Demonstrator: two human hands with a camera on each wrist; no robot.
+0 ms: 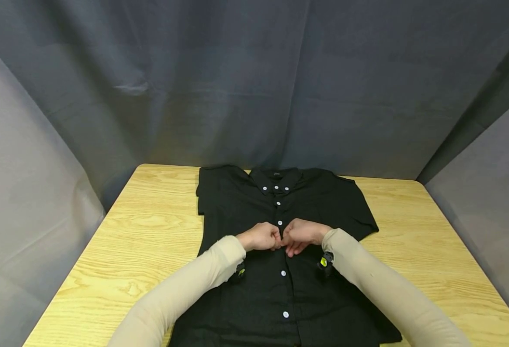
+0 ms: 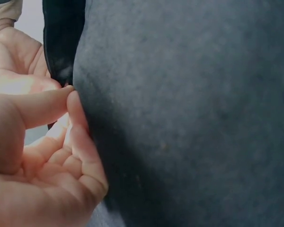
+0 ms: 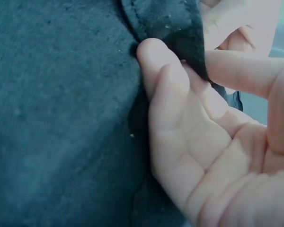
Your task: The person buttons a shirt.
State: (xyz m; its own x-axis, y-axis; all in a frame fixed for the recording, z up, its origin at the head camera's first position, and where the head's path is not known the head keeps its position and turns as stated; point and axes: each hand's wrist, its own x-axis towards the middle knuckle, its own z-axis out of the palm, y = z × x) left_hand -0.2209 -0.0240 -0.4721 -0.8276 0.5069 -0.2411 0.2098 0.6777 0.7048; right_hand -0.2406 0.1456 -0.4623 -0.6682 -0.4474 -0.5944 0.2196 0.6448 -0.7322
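Observation:
A black short-sleeved shirt (image 1: 233,207) lies front up, its collar (image 1: 261,179) toward the far edge of the table. White buttons run down its middle, among them one (image 1: 280,222) just above the hands and another (image 1: 283,273) below. At the placket between these two, my left hand (image 1: 262,236) and right hand (image 1: 303,234) meet. The left hand (image 2: 47,161) pinches the cloth edge between thumb and index fingertip. In the right wrist view, my right hand (image 3: 194,132) holds the stitched placket (image 3: 173,23) between thumb and fingers. Any button between the fingertips is hidden.
The shirt lies on a light wood table (image 1: 141,217) with bare wood showing to its left and right. A dark grey curtain (image 1: 237,86) hangs behind the table; paler cloth (image 1: 20,193) hangs at the sides. Dark wrist devices (image 1: 326,260) sit under both beige sleeves.

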